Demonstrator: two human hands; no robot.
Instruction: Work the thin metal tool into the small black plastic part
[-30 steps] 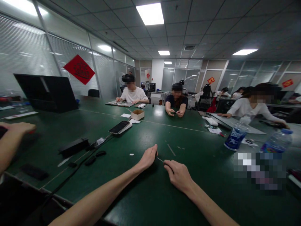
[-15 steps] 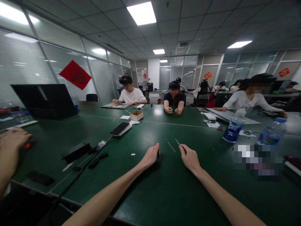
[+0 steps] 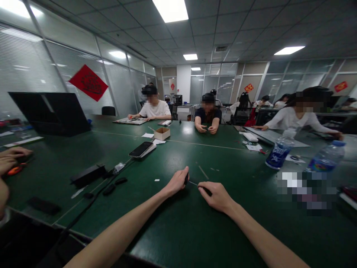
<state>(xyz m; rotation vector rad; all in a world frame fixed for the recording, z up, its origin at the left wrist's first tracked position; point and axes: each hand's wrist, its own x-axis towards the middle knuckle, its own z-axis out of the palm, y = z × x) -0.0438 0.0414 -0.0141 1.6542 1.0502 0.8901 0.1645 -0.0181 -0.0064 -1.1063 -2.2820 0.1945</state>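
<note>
Left hand (image 3: pixel 176 183) and right hand (image 3: pixel 216 197) low over the green surface (image 3: pixel 173 232), close together but not touching; left hand pinched on a small black piece (image 3: pixel 186 179); right hand closed on a second black piece (image 3: pixel 208 191); between the two, a thin metal pin (image 3: pixel 193 183), nearly level across the gap, with one end toward each hand; no telling at this size whether one unbroken length or two parts meeting; hands drawn back toward each other after standing well apart half a second ago, the pin now spanning them rather than pointing up from the right hand alone; just ahead of the hands, a scrap of white paper (image 3: pixel 157 180) and a thin pale strip (image 3: pixel 203 172) lying on the surface; farther left, a black power adapter (image 3: pixel 87 174) on a cable, then a smartphone (image 3: pixel 141 149) resting on a white box; off to the right, two plastic water bottles (image 3: pixel 281 152) (image 3: pixel 326 158); at the far left edge, another person's hand (image 3: pixel 11 156) beside an orange-red object (image 3: pixel 14 170); across the surface, a small cardboard box (image 3: pixel 162 133) and a seated co-worker (image 3: pixel 208 113) with both hands together at the table edge.
</note>
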